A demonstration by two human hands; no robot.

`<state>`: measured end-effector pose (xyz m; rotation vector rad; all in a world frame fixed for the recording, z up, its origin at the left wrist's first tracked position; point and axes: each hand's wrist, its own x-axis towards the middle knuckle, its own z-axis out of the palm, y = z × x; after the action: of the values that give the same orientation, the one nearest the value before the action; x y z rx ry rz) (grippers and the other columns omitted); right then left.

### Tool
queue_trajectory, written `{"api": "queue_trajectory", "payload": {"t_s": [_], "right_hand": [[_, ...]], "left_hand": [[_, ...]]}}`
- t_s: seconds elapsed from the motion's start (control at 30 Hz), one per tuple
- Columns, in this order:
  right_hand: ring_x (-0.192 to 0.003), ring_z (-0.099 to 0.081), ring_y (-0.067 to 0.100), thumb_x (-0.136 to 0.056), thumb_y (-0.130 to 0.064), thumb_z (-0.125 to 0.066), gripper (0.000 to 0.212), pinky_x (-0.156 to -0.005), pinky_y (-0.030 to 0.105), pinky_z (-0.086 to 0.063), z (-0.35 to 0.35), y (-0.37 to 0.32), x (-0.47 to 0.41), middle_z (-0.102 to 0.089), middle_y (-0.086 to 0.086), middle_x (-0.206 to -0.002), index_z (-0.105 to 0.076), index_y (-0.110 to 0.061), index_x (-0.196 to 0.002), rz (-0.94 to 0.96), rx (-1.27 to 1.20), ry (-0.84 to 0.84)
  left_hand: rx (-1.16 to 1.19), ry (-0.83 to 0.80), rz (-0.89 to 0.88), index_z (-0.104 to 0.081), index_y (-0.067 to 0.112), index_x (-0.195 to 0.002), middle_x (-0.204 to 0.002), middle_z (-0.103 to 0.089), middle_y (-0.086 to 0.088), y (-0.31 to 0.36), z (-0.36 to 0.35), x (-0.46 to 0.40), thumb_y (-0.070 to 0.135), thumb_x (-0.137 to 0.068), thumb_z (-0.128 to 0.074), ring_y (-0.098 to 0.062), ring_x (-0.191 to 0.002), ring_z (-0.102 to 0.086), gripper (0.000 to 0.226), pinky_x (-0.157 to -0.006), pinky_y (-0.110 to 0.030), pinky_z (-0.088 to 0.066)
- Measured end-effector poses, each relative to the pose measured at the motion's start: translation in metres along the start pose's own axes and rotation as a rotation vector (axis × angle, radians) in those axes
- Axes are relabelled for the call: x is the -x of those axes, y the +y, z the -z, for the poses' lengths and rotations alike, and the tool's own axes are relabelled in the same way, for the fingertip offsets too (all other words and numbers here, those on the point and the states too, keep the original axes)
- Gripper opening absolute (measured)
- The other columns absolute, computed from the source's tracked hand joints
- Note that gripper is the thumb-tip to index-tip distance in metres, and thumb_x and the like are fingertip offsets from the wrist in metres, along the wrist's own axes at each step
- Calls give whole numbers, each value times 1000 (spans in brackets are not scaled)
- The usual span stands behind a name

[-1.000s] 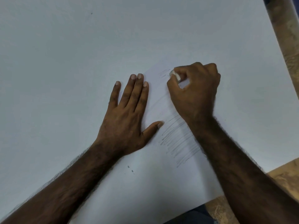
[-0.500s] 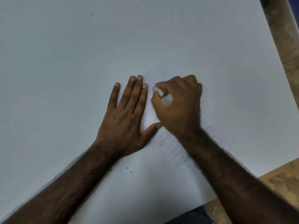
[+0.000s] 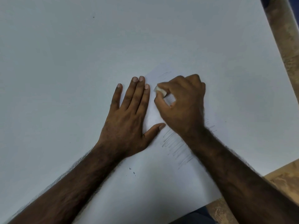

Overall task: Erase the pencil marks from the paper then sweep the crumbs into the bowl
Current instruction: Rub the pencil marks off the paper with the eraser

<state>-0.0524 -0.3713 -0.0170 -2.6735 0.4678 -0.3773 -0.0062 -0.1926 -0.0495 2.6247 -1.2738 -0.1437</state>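
Left hand: the left hand point(image 3: 127, 120) lies flat, palm down, fingers straight and a little spread, the thumb pointing out to the right. It presses on the left part of the paper and holds nothing.

Right hand: the right hand point(image 3: 182, 104) is curled, its thumb and forefinger pinching a small white eraser point(image 3: 159, 90). The other fingers are folded under the palm.

Eraser: only one pale end shows past the fingertips, just right of the left hand's fingertips and not touching them. It sits low over the paper; I cannot tell whether it actually touches the sheet.

Paper: the paper point(image 3: 153, 183) is white on a white surface, so its edges are faint. It lies slanted, one corner pointing away past the right hand, the near part running under both forearms.

Pencil marks: a band of grey pencil marks point(image 3: 176, 146) slants across the sheet, between the left thumb and the right wrist, partly hidden by the right forearm. A few thin strokes show beyond the right hand's knuckles and on the far side of the right wrist.

Crumbs: two or three dark crumbs point(image 3: 131, 170) lie on the sheet near the left forearm.

Table: the table point(image 3: 64, 54) has a pale top, with a brown mottled floor point(image 3: 288, 46) beyond its right edge.
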Motion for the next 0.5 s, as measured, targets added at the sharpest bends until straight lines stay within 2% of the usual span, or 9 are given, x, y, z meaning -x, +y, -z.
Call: {"api": "queue_trajectory", "payload": {"t_s": [0.17, 0.37, 0.5], "right_hand": [[-100, -63, 28, -96, -31, -70, 16, -85, 44, -46, 2, 19, -31, -77, -3, -99, -80, -22, -103, -158, 44, 108], [-95, -64, 30, -93, -29, -75, 16, -81, 42, -44, -1, -4, 1, -77, 1, -95, -81, -18, -103, 9, 3, -7], [-98, -61, 28, -94, -32, -70, 14, -81, 41, -40, 2, 15, -27, -76, -3, -95, -79, -23, -99, -112, 82, 108]], "left_hand": [[12, -14, 5, -11, 0, -171, -181, -3, -19, 0, 1, -1, 76, -105, -31, -32, -169, 0, 103, -133, -63, -9], [5, 2, -5, -15, -1, -171, -181, -6, -20, -1, 0, 0, 74, -106, -30, -33, -169, -2, 100, -133, -64, -10], [13, -2, -1, -11, 0, -171, -181, -4, -18, -1, -1, 0, 76, -105, -32, -31, -169, 0, 102, -134, -63, -8]]}}
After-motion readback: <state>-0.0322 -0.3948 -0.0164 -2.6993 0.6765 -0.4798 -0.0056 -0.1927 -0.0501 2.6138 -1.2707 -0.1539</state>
